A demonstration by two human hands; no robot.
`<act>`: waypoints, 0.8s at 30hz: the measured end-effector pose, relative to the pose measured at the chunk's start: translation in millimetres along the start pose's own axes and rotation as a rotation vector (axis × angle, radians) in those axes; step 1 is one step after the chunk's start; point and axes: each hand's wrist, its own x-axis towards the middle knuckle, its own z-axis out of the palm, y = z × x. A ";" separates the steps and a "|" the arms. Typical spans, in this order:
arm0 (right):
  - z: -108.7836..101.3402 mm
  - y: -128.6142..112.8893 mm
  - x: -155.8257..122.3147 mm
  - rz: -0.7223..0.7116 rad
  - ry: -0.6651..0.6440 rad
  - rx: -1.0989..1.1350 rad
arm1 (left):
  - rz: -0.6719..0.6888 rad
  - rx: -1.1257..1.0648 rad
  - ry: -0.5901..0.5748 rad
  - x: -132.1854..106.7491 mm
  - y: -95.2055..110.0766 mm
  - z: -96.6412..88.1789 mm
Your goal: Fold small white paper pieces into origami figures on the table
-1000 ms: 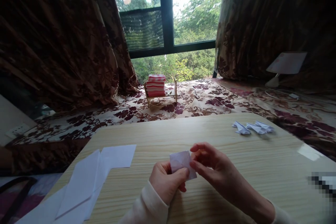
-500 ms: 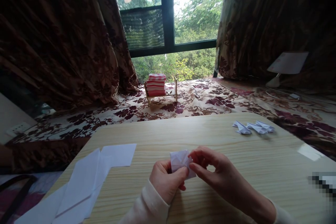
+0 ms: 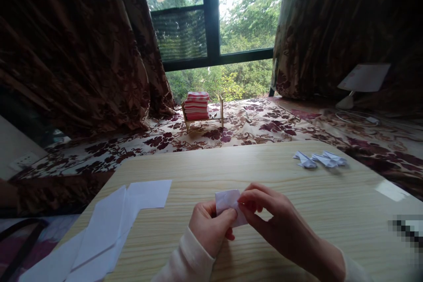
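Note:
Both my hands hold a small folded white paper piece (image 3: 226, 199) just above the light wooden table (image 3: 205, 172). My left hand (image 3: 211, 227) pinches its lower left side with thumb and fingers closed. My right hand (image 3: 274, 220) pinches its right edge, fingers curled over the fold. Several blank white paper sheets (image 3: 109, 224) lie spread on the table at the left. Two or three finished folded white paper figures (image 3: 319, 159) rest at the table's far right.
Beyond the table lies a floral bedspread (image 3: 264, 128) with a small wooden rack holding striped red-and-white cloth (image 3: 197, 106). Dark patterned curtains (image 3: 82, 44) frame a window. A white lamp (image 3: 360, 81) stands at the right. A pixelated patch (image 3: 408, 229) sits by the table's right edge.
My right fingers have closed further onto the paper's right edge, pressing the fold. The paper has sunk slightly and looks more collapsed. My left hand has barely moved.

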 end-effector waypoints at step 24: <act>-6.2 -3.4 -0.6 -0.149 -0.142 -0.108 | -0.086 -0.211 -0.003 5.2 -5.4 -5.6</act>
